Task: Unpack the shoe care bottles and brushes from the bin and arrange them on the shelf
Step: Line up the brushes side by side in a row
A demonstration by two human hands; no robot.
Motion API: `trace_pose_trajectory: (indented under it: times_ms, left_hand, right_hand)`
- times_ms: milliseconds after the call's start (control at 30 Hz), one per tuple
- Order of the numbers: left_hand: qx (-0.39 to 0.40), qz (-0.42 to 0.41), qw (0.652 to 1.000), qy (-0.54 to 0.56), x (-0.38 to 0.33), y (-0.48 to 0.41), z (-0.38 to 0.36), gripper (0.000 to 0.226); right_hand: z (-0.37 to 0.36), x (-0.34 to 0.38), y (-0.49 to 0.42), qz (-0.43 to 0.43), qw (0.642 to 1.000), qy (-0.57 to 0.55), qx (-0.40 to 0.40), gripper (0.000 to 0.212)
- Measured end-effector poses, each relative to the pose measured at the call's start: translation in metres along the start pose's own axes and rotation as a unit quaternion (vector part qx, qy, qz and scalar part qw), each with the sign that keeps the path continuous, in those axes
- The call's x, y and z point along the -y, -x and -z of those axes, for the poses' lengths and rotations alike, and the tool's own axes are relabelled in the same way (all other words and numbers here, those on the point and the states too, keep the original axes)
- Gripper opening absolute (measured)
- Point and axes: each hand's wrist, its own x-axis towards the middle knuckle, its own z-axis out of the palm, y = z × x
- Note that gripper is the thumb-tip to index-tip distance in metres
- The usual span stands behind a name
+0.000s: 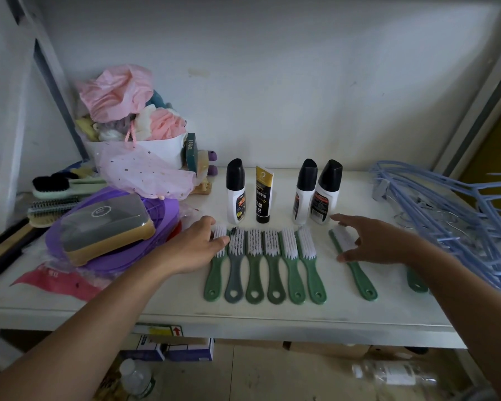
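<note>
Several white-bristled brushes lie side by side on the white shelf (272,314), green-handled except a grey one (234,273). My left hand (197,244) lies flat and open, its fingertips against the head of the leftmost brush (214,273). My right hand (379,241) hovers open over the head of a separate green brush (359,276), thumb at its handle. Another green handle (416,282) peeks from under my right forearm. Behind the row stand three white black-capped bottles (235,192) (303,195) (326,198) and a black-gold tube (263,195).
A purple basin (156,209) holding a tan lidded box (107,227) sits at the left, behind it a white tub (162,151) of pink bath puffs. Blue hangers (451,209) pile up at the right. Larger brushes (55,198) lie far left. Boxes and plastic bottles sit below the shelf.
</note>
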Motion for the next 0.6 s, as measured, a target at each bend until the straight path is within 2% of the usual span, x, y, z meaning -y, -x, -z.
trace_pose_trajectory:
  times_ms: [233,600]
  left_hand:
    - [-0.004,0.001,1.000,0.000,0.000,0.000,0.000,0.066]
    - [-0.005,0.003,1.000,0.002,-0.002,0.002,0.000,0.064]
  right_hand:
    - [-0.003,0.010,-0.001,0.019,1.000,-0.023,-0.009,0.089]
    - [-0.003,0.024,0.002,0.044,0.998,-0.042,0.007,0.091]
